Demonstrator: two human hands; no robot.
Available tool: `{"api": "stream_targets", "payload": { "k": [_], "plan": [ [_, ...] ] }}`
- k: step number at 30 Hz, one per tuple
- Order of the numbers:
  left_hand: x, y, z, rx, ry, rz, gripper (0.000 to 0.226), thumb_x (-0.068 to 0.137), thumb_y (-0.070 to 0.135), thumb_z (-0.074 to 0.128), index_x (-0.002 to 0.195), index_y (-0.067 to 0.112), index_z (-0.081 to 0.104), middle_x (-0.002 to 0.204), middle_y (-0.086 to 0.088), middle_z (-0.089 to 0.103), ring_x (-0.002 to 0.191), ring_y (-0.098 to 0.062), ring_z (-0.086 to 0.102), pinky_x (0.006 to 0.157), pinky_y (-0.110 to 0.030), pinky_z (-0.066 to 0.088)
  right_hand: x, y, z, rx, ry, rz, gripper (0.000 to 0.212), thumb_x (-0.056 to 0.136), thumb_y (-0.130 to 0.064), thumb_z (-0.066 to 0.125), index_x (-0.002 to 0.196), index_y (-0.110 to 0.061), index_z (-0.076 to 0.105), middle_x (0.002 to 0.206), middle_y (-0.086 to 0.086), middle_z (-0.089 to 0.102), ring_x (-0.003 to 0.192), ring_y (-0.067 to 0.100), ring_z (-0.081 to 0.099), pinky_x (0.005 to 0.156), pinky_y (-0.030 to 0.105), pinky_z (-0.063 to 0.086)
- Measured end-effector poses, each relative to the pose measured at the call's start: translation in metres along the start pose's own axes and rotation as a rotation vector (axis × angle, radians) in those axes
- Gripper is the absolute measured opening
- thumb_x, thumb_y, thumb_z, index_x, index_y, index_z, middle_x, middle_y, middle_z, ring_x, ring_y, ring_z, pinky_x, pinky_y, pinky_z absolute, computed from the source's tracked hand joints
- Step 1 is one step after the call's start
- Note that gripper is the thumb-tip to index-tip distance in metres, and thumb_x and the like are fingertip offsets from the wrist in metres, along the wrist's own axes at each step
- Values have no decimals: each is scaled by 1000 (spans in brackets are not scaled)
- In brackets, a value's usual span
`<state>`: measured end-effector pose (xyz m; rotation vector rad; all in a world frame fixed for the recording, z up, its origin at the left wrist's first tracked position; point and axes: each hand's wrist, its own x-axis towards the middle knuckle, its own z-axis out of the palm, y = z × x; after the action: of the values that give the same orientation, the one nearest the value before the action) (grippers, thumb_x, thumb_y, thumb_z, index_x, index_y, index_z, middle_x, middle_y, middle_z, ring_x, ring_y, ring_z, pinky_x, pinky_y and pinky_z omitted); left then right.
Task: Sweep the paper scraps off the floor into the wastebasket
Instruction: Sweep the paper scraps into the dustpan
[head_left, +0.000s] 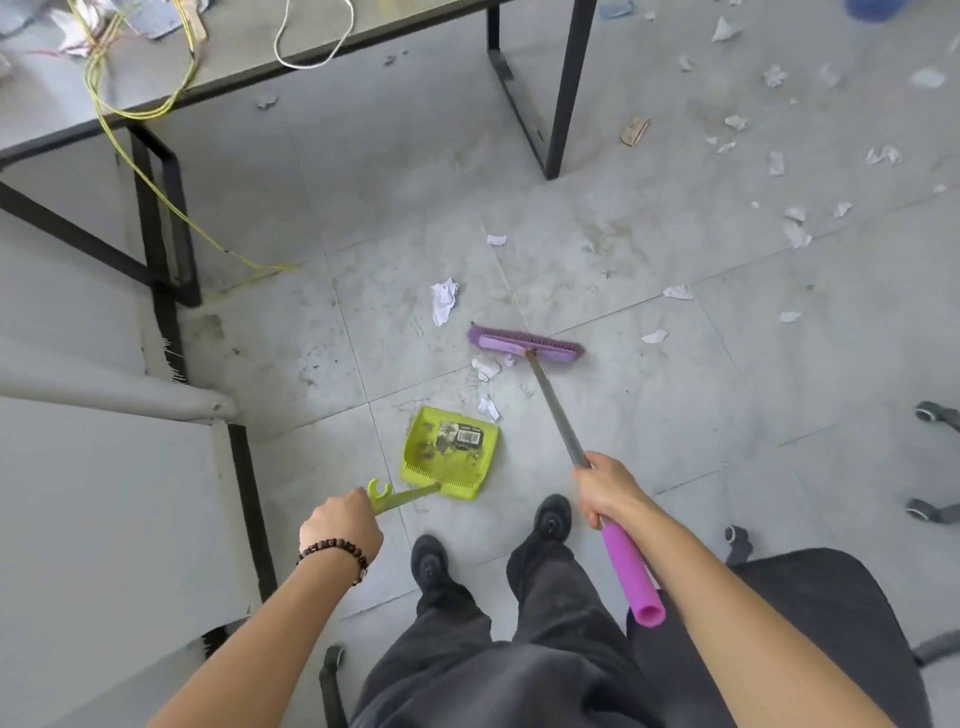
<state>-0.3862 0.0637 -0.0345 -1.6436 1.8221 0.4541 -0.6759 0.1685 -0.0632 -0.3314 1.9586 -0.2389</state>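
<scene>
My left hand (340, 527) grips the handle of a lime-green dustpan (449, 452) that rests on the grey tiled floor in front of my feet. My right hand (605, 488) holds the metal shaft of a purple broom, whose head (524, 345) sits on the floor beyond the pan. Two small white paper scraps (487, 387) lie between the broom head and the pan's mouth. A larger crumpled scrap (443, 300) lies just past the broom head. Several more scraps (795, 228) are scattered across the floor to the upper right. No wastebasket is clearly visible.
A grey table with black legs (563, 88) stands ahead, with yellow wire (156, 171) trailing from it to the floor. A grey desk edge (109, 467) is on my left. A black office chair (831, 613) and its castors (932, 415) are at my right.
</scene>
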Motion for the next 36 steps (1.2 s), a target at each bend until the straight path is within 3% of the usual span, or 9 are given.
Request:
{"api": "stream_targets", "payload": {
  "k": [6, 15, 20, 24, 25, 27, 29, 32, 36],
  "plan": [
    [13, -21, -7, -25, 36, 80, 28, 90, 47, 49, 94, 20, 58, 88, -1, 65, 80, -26, 62, 65, -29, 48, -9, -25, 28, -35, 47, -63, 29, 88, -13, 32, 108, -14, 54, 59, 12, 60, 42, 24, 57, 54, 30, 49],
    [36, -39, -18, -28, 86, 104, 15, 92, 23, 48, 98, 15, 59, 91, -6, 63, 83, -29, 61, 65, -31, 46, -50, -21, 82, -248, -113, 44, 52, 79, 6, 42, 130, -5, 44, 77, 12, 58, 67, 27, 58, 57, 31, 48],
    [42, -41, -28, -54, 84, 89, 7, 88, 16, 51, 90, 13, 57, 83, -5, 59, 75, -28, 54, 65, -31, 47, -88, -15, 78, -23, -266, 142, 28, 89, 2, 48, 116, -2, 56, 47, 5, 46, 36, 13, 42, 41, 22, 36],
    [42, -41, -30, -140, 43, 51, 2, 83, 14, 52, 83, 14, 54, 74, -2, 56, 72, -25, 55, 62, -28, 44, -102, -31, 43, 179, -310, 247, 53, 98, -7, 46, 150, -10, 34, 52, -3, 32, 31, 2, 30, 32, 12, 24],
    [45, -44, -30, -201, 4, 24, 5, 82, 15, 54, 78, 13, 55, 71, -2, 57, 67, -24, 56, 58, -26, 44, -103, -35, 40, 192, -309, 246, 47, 99, -9, 46, 145, -13, 41, 51, -4, 32, 31, 2, 29, 33, 12, 24],
    [51, -50, -29, -403, -126, -41, 13, 77, 15, 55, 65, 9, 56, 63, -5, 63, 53, -23, 55, 52, -23, 42, -104, -43, 42, 219, -313, 241, 13, 100, -13, 47, 109, -19, 56, 44, -5, 33, 30, 3, 29, 33, 13, 25],
    [56, -59, -26, -627, -312, -94, 21, 80, 13, 56, 61, 6, 47, 55, -8, 54, 44, -20, 42, 49, -22, 33, -104, -53, 52, 233, -271, 209, 16, 99, -14, 49, 83, -12, 49, 42, -5, 34, 29, 4, 30, 31, 14, 27],
    [57, -76, -22, -665, -377, -93, 28, 86, 12, 52, 63, 9, 35, 49, -7, 38, 37, -18, 29, 47, -19, 23, -101, -70, 76, 238, -191, 153, 16, 95, -13, 53, 81, -6, 53, 42, -1, 40, 33, 7, 34, 32, 15, 29],
    [61, -88, -26, -524, -228, 15, 20, 83, 15, 51, 66, 11, 40, 58, -6, 46, 44, -20, 42, 44, -18, 32, -90, -86, 100, 262, -96, 86, 13, 90, -11, 55, 84, 0, 59, 42, 4, 46, 38, 14, 38, 37, 19, 33]
  ]
}}
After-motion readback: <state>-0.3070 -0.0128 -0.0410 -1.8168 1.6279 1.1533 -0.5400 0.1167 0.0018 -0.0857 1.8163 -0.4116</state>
